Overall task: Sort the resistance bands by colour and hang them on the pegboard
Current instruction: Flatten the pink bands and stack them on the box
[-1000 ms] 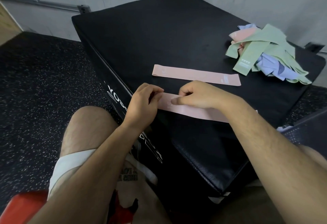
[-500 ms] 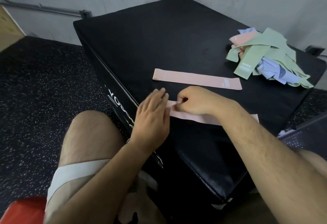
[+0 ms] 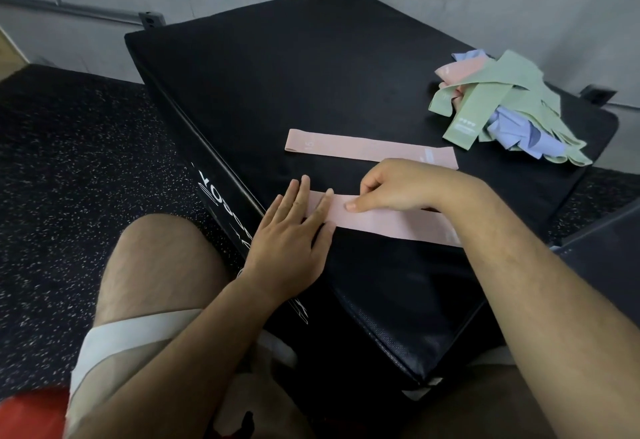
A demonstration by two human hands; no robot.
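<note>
While the sorting is being carried out on the black padded box, the near pink band is lying flat along its front edge, held at both ends of one short stretch. The left hand is lying flat, fingers straight and together, pressing the band's left end down, probably to anchor it so it is not sliding on the smooth cover. The right hand is sitting just beside it, apart by a short gap of band, thumb lying on top and curled fingers at the far edge, pinching the strip as if smoothing or squaring it. The far pink band is resting parallel and just beyond, already flattened, which suggests a pink row is being built. The mixed heap of green, lilac and pink bands is waiting, crumpled and overlapping, at the box's far right corner. The bands are showing as thin, matte, wide flattened loops with small pale printed marks; the box is showing a fine-grained, leather-like skin with white lettering on its side. The speckled floor is looking rubbery. The pegboard is not appearing in view.
</note>
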